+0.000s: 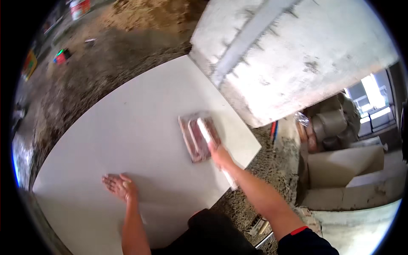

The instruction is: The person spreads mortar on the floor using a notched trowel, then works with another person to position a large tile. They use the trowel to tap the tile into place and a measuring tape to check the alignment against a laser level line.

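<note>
A large pale grey tile (140,110), seen bent by the lens, lies flat before me. My left hand (121,186) rests on it toward the near left, palm down, fingers stretched out, holding nothing. My right hand (220,156) is closed around a white stick-like tool (205,131), whose ends show above and below the fist; motion blurs it. Just left of that hand, on the tile, is a reddish-brown rectangular float (190,137) with a pale raised handle. Whether the stick touches the float, I cannot tell.
A rough whitish wall block (293,59) rises at the far right. Beside the tile lies speckled mortar (272,170), with tools (260,225) near my right forearm. Sand (144,15) is heaped at the back. A small device with a green light (61,55) sits far left; bags (331,125) stand right.
</note>
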`<state>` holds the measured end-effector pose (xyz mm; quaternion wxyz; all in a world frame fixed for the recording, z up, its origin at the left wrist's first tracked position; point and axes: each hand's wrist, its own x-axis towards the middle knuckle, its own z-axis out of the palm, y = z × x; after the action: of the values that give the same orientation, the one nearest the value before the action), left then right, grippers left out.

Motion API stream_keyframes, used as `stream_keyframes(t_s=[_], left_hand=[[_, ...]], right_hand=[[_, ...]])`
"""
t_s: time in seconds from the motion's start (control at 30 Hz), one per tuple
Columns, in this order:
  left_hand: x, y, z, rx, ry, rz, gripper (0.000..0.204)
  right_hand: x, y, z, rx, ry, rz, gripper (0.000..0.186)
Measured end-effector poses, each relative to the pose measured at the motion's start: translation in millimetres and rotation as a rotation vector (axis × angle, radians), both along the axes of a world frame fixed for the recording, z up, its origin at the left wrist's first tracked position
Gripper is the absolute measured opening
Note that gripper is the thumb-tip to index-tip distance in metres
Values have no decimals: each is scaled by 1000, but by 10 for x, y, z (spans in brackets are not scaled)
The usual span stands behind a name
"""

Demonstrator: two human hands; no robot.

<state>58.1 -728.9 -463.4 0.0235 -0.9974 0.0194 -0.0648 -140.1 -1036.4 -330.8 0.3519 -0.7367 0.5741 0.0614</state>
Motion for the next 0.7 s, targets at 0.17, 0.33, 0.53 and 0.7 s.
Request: stream_keyframes(t_s=[0.17,0.33,0.53,0.7], left_hand=[[50,43,162,-100,1,-7,67],[115,-34,228,-108,191,49,70],[166,-51,380,-155,159,38,70],[159,-73,343,-191,251,75,71]], right_hand=[[916,-736,1119,188,-448,-32,56],[1135,-639,1075,-649,-796,177,51],[2068,-815,140,100,-7,-103,69],[2027,-1543,1065,90,-585,74,57]])
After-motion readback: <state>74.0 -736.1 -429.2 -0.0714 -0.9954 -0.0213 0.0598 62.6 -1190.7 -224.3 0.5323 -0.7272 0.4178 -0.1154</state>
